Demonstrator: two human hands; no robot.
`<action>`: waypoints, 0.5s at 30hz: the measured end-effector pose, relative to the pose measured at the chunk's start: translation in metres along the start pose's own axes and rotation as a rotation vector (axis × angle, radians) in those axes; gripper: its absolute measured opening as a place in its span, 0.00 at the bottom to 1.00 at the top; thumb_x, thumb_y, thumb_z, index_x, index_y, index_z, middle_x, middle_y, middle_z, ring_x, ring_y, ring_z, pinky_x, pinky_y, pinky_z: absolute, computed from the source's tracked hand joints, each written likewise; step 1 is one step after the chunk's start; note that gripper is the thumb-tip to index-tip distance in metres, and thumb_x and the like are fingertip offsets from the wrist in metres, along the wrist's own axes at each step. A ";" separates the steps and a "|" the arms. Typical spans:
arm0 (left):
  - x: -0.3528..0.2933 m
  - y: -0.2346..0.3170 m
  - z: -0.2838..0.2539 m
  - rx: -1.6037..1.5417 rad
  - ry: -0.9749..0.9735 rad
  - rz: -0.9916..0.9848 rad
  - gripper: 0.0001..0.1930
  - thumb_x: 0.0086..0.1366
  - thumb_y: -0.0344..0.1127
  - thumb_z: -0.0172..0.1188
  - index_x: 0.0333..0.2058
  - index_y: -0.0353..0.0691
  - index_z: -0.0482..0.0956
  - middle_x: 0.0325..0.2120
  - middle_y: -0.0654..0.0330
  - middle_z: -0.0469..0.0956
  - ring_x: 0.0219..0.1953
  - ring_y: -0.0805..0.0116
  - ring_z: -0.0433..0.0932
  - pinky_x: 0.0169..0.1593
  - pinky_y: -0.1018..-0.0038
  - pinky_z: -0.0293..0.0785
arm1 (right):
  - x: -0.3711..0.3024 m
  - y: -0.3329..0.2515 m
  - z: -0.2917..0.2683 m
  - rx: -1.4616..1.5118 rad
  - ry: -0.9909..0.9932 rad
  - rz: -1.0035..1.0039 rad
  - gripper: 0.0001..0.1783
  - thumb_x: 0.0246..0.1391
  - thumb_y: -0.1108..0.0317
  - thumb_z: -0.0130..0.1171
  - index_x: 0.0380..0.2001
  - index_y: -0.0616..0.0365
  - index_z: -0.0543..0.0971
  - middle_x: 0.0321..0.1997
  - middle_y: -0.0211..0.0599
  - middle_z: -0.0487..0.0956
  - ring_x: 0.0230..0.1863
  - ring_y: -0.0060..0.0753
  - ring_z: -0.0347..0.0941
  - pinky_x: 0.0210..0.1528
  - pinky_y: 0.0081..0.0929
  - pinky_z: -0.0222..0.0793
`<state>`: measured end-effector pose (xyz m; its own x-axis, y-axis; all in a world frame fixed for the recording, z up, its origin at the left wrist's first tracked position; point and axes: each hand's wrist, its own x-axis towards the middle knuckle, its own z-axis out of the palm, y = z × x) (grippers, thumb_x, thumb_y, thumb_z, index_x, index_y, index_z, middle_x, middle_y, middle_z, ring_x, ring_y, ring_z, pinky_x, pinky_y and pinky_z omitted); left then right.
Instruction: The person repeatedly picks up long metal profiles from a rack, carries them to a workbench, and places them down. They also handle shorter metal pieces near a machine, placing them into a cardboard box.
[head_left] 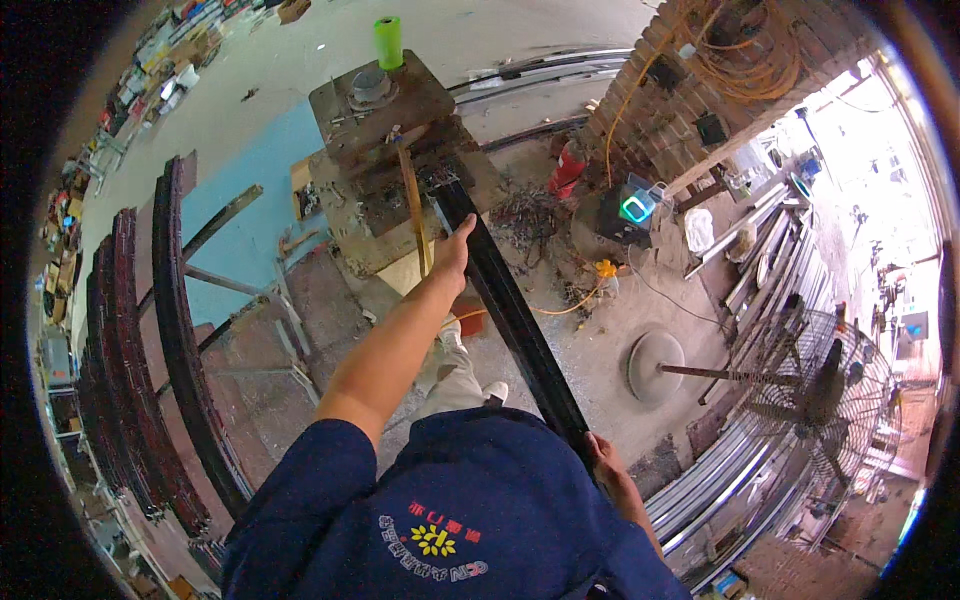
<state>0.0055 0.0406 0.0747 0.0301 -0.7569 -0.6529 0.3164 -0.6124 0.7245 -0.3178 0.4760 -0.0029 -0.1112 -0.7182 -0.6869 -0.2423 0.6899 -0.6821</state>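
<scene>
The long black steel bar (510, 310) runs from the rusty workbench (385, 120) toward the body. It looks heavy and stiff, so both ends need support. The left hand (453, 250) presses on its far part with fingers together, and the right hand (608, 465) is closed around its near end.

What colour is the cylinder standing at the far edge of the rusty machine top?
Bright green. The cylinder shows clearly in the head view, upright on the rusty machine top.

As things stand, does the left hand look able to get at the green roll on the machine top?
Probably not without stepping closer: the left hand rests on the long black bar, arm already stretched, and the green roll stands well beyond, across the machine top.
</scene>
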 end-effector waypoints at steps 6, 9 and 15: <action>0.029 -0.012 -0.014 0.146 0.176 0.027 0.46 0.55 0.61 0.63 0.62 0.31 0.61 0.63 0.46 0.61 0.64 0.51 0.61 0.64 0.59 0.55 | -0.010 -0.043 -0.002 -0.150 0.000 0.011 0.24 0.67 0.53 0.46 0.42 0.67 0.76 0.34 0.35 0.79 0.38 0.25 0.72 0.45 0.26 0.68; -0.007 0.016 0.003 0.265 0.294 0.043 0.38 0.60 0.57 0.59 0.59 0.30 0.66 0.57 0.46 0.70 0.58 0.48 0.69 0.58 0.62 0.65 | -0.015 -0.031 -0.005 -0.136 -0.011 -0.018 0.24 0.67 0.53 0.46 0.42 0.67 0.76 0.35 0.37 0.80 0.39 0.26 0.72 0.45 0.26 0.68; -0.014 0.038 0.002 0.331 0.297 0.026 0.35 0.64 0.55 0.54 0.60 0.33 0.64 0.59 0.45 0.67 0.60 0.44 0.67 0.58 0.61 0.65 | -0.036 -0.090 -0.005 -0.062 -0.018 0.038 0.24 0.67 0.52 0.46 0.37 0.66 0.76 0.32 0.23 0.73 0.37 0.20 0.65 0.42 0.22 0.64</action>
<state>0.0150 0.0271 0.1119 0.3207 -0.7041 -0.6335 -0.0070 -0.6706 0.7418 -0.2971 0.4388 0.0843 -0.1043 -0.6894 -0.7169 -0.2978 0.7094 -0.6388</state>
